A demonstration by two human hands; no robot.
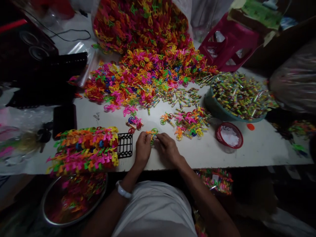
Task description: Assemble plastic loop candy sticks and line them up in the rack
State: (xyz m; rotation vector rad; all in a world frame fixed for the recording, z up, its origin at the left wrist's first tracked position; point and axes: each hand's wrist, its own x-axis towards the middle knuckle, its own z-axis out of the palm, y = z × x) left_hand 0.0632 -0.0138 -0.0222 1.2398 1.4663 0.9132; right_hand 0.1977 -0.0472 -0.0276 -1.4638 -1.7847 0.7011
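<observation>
In the middle of the table's front edge, my left hand (143, 148) pinches a small plastic toy (154, 131) with orange and green parts. My right hand (170, 147) is closed on the same toy from the other side. Fingers hide much of it. Just left of my left hand is a black plastic rack (125, 145), its left part covered by rows of colourful plastic toys (85, 149). A few loose pieces (134, 122) lie beyond my left hand. A small heap of toys with clear tubes (191, 121) lies beyond my right hand.
A large bag (143, 23) spills coloured plastic pieces over the back of the white table (259, 148). Right are a green basin (209, 105) of small tubes and a red basket (218, 135) with white bits. A phone (65, 118) lies left. A metal bowl (45, 214) sits below.
</observation>
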